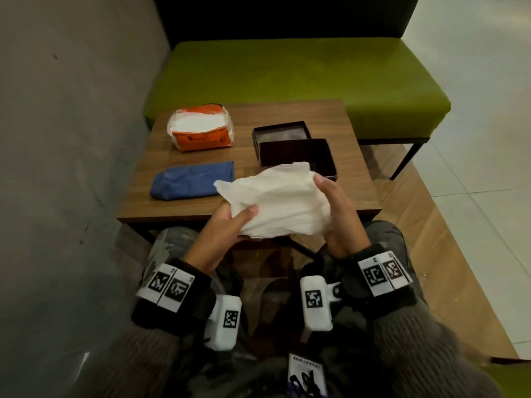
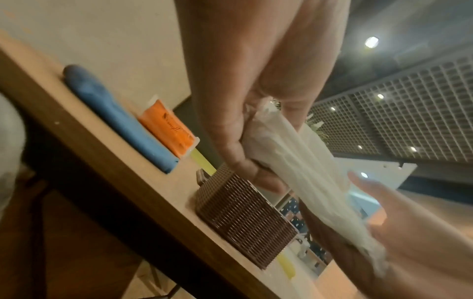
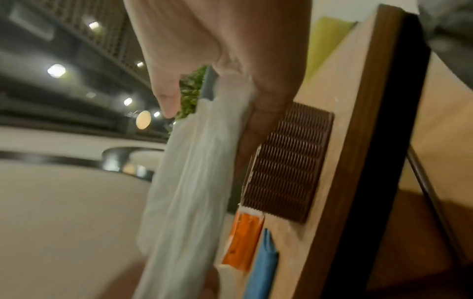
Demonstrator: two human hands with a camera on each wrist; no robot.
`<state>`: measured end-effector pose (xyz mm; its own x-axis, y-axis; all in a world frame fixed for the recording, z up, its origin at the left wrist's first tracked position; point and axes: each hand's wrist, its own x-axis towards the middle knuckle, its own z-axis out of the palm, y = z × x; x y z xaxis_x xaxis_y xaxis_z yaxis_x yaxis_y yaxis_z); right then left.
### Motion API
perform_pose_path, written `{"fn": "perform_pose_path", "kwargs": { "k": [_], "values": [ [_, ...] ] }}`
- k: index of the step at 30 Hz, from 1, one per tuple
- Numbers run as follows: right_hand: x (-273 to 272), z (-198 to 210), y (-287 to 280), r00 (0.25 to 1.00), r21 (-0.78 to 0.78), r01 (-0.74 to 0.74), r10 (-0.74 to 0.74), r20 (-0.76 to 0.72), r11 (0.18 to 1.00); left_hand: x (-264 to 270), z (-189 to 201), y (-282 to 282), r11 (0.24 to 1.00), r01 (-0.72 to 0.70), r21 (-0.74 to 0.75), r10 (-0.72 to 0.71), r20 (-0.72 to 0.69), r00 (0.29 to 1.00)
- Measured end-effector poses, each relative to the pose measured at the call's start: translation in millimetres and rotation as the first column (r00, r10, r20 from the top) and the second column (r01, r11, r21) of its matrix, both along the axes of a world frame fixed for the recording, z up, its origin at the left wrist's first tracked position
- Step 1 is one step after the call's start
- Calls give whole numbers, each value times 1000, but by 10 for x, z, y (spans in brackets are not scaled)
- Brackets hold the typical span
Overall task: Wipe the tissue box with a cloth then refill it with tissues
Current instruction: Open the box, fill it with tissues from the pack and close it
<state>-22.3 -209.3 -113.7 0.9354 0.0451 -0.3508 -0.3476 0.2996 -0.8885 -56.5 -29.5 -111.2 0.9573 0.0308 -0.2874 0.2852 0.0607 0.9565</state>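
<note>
Between both hands, rumpled white tissues.

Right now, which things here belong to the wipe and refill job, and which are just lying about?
Job: tissue stack held by left hand and right hand; dark box; its other half; blue cloth; orange tissue pack.
Lying about: green bench.
</note>
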Motion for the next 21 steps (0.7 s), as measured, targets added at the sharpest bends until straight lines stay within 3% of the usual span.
{"fn": "perform_pose_path", "kwargs": {
  "k": [3, 9, 12, 17, 21],
  "values": [
    [32, -35, 77, 997, -224, -30, 47, 67, 974, 101, 35, -78, 996, 56, 70, -54, -28, 998],
    [128, 75, -32, 990, -199, -135, 142, 21, 971, 335, 30, -137, 999, -31, 13, 32, -85, 996],
    [342, 127, -113, 985, -318, -142, 166, 48, 937, 567, 46, -203, 997, -52, 56, 54, -42, 998],
    [961, 281, -297, 989, -593, 34, 58, 136, 805, 1117, 123, -244, 934, -64, 352, 8, 158, 987],
    [1300, 344, -365, 944, -817, 23, 257, 208, 576, 1452, 86, -248, 831, -142, 538, -8, 267, 964]
  ]
}}
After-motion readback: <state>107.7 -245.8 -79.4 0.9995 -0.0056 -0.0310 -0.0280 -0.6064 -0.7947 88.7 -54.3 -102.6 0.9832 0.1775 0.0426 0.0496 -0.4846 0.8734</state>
